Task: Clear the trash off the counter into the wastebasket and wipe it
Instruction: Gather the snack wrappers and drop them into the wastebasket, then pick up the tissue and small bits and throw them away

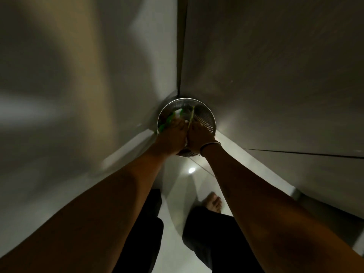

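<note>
A round perforated metal wastebasket (pixel 206 119) stands on the floor in a dim corner. Both my hands reach down over its mouth, side by side. My left hand (pixel 173 138) is by green wrappers (pixel 167 121) that lie in or over the basket's left side. My right hand (pixel 199 136), with a bracelet at the wrist, is beside a thin yellow-green piece of trash (pixel 191 116). Pale crumpled trash (pixel 180 112) shows inside. My fingers are hidden from above, so whether they still grip anything is unclear. The counter is out of view.
Grey walls or cabinet fronts meet at a dark vertical seam (pixel 181 56) right behind the basket. A pale skirting (pixel 126 148) runs along the glossy tiled floor (pixel 183 186). My legs in dark trousers and a bare foot (pixel 213 201) stand just behind the basket.
</note>
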`<state>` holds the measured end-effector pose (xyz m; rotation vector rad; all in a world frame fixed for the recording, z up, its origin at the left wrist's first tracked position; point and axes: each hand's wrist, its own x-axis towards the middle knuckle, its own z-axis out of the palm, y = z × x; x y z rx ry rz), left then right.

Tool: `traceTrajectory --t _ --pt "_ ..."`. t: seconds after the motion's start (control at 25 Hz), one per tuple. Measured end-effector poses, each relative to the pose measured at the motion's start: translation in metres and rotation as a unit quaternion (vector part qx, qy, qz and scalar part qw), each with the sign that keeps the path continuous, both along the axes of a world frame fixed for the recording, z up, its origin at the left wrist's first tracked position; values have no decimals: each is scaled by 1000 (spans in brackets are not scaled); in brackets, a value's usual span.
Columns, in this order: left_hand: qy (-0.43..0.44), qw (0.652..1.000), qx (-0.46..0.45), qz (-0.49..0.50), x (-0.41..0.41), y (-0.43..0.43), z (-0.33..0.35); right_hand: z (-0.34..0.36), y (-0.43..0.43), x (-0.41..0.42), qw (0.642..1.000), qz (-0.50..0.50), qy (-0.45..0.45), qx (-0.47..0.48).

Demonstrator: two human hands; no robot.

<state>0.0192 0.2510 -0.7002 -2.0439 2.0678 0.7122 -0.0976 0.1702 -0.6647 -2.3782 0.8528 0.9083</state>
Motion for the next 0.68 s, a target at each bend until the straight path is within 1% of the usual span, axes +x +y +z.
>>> traceTrajectory --t 0.08,0.12,0.24,0.36,0.44,0.56,0.68 --pt "58 998 -19 -18 6 -5 13 12 -2 2 999 -26 -9 -18" --pt "76 996 -45 -13 7 -4 26 24 -2 0 998 -50 -21 -33" --pt "40 994 -84 60 4 11 81 77 3 -19 994 -68 -42 -75" --pt "31 991 -60 119 -3 34 145 143 19 -42 991 -64 -85 -75" --pt "33 989 -55 133 -8 47 201 200 31 -51 986 -82 -122 -84" --pt "25 989 -55 135 -20 56 295 290 45 -61 968 -131 -173 -123" --pt "8 978 -111 175 -31 56 371 367 51 -64 940 -191 -222 -171"
